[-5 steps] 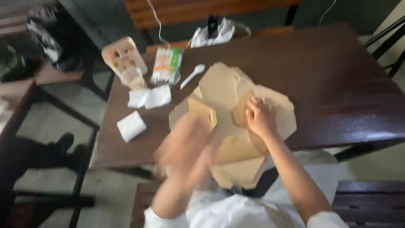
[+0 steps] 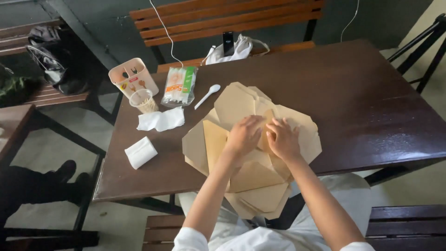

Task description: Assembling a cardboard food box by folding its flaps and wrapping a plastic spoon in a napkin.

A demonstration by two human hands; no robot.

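Here both hands, left hand (image 2: 242, 135) and right hand (image 2: 282, 139), are pressing fingers together onto a flat cardboard box (image 2: 251, 139) mid-frame, pinning flaps against the bench (image 2: 362, 102).

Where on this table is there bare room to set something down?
Most bare wood lies on the right half of the dark wooden table, beyond the flat brown cardboard pieces under both hands. The far left corner is crowded: beige cutlery holder, clear packet, white plastic spoon, crumpled white tissue.

Two bare forearms are seen, left hand (image 2: 244, 136) and right hand (image 2: 282, 139) without rings or watch; short white sleeves (image 2: 189, 240) and pale light-coloured clothing are worn.
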